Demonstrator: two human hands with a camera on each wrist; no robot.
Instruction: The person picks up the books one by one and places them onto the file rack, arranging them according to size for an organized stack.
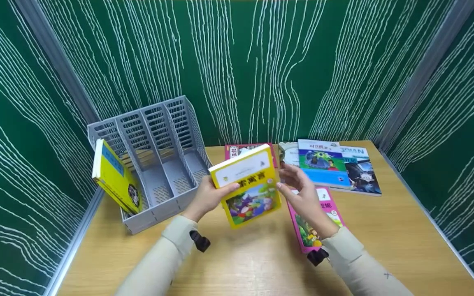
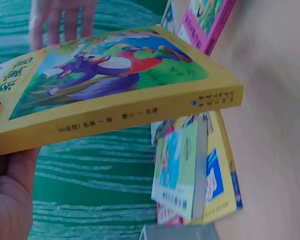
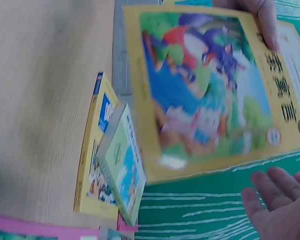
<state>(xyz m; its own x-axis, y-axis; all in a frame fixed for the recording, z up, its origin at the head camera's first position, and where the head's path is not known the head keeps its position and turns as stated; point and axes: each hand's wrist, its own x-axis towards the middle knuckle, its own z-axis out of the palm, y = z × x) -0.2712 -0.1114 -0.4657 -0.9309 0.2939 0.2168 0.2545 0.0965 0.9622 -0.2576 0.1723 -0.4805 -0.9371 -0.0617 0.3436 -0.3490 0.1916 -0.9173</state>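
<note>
A yellow picture book (image 1: pixel 251 193) is held tilted above the table. My left hand (image 1: pixel 212 195) grips it by its left edge, thumb on the cover. In the left wrist view the book's spine (image 2: pixel 125 117) faces the camera. My right hand (image 1: pixel 307 201) is at the book's right edge, thumb tip right by the cover and fingers extended; the right wrist view shows these fingers (image 3: pixel 275 195) spread apart from the book. Below the right hand lies a pink book (image 1: pixel 309 230), partly hidden by the wrist.
A grey file rack (image 1: pixel 154 213) with several slots stands at left, a yellow book (image 1: pixel 117 179) leaning in its leftmost slot. Behind lie a red book (image 1: pixel 237 150), a blue-covered book (image 1: pixel 323 164) and a dark magazine (image 1: pixel 364 176). A green book (image 3: pixel 122 165) shows in the right wrist view.
</note>
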